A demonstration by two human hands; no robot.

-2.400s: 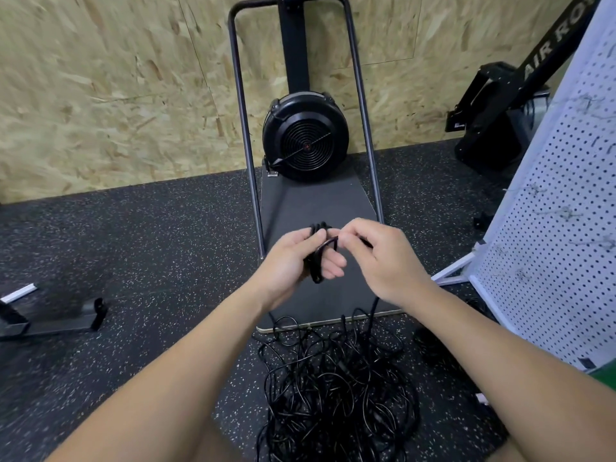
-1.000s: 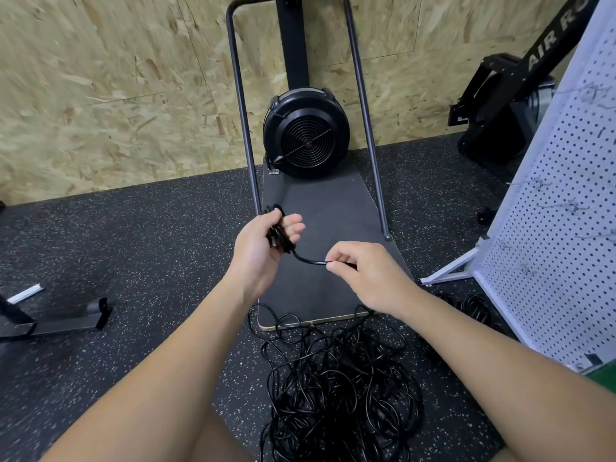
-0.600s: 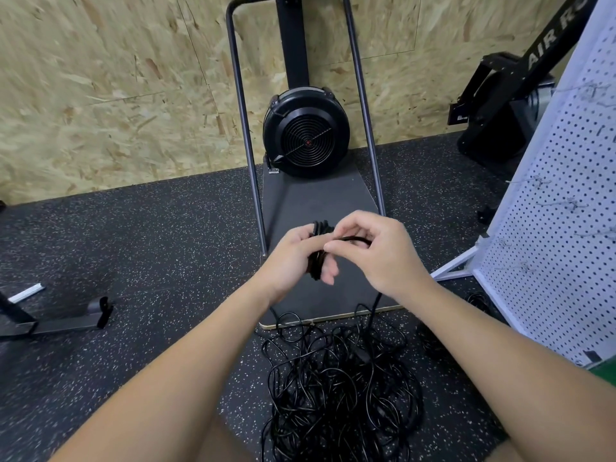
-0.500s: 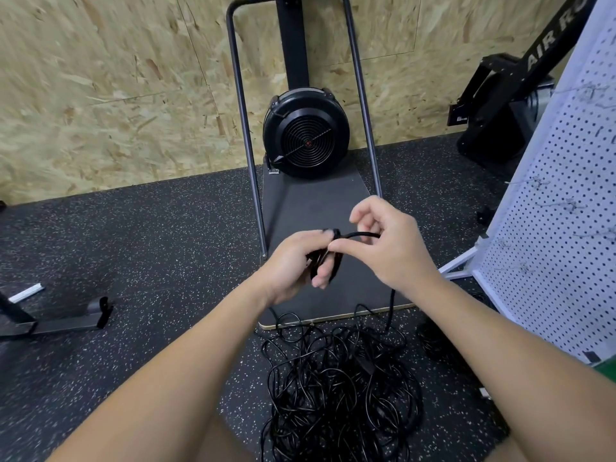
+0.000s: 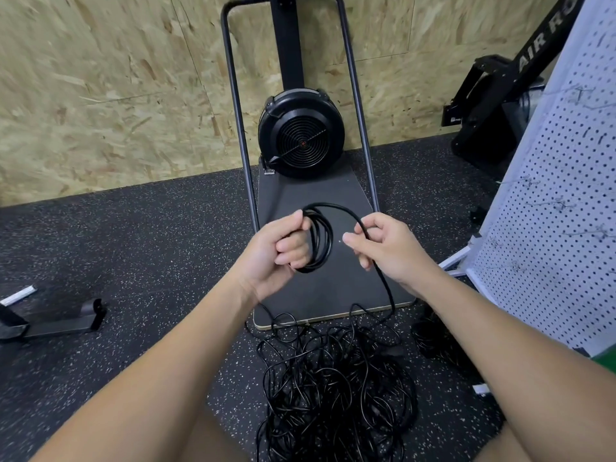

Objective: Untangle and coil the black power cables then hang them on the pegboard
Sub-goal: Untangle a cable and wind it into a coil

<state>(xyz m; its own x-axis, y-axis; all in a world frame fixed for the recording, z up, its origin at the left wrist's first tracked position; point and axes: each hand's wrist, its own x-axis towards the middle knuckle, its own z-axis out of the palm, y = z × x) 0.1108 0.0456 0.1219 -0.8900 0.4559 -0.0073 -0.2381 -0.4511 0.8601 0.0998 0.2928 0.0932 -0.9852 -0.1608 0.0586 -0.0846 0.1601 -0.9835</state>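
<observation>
Our left hand [image 5: 276, 251] grips a small coil [image 5: 320, 241] of black cable. Our right hand [image 5: 390, 251] pinches the same cable [image 5: 383, 281], which trails down to the tangled pile [image 5: 336, 388] on the floor.

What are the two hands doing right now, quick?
Left hand: closed around the small coil of black cable.
Right hand: pinching the loose cable strand that runs down to the tangled pile.

Head cam, fwd-down over floor [image 5: 133, 261] (single view)
</observation>
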